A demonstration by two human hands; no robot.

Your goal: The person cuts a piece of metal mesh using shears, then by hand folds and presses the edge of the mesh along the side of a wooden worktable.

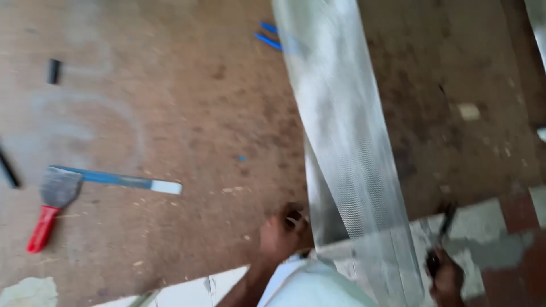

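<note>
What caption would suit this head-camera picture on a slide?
Left hand at the edge of a grey mesh strip on a brown board; right hand holds a dark tool.

left hand (281,236): low in the head view, near the bottom middle, fingers curled inward, knuckles up, blurred
left forearm: runs down to the bottom edge
right hand (446,278): at the bottom right, closed in a fist, blurred
hands: well apart, both low in view
</note>
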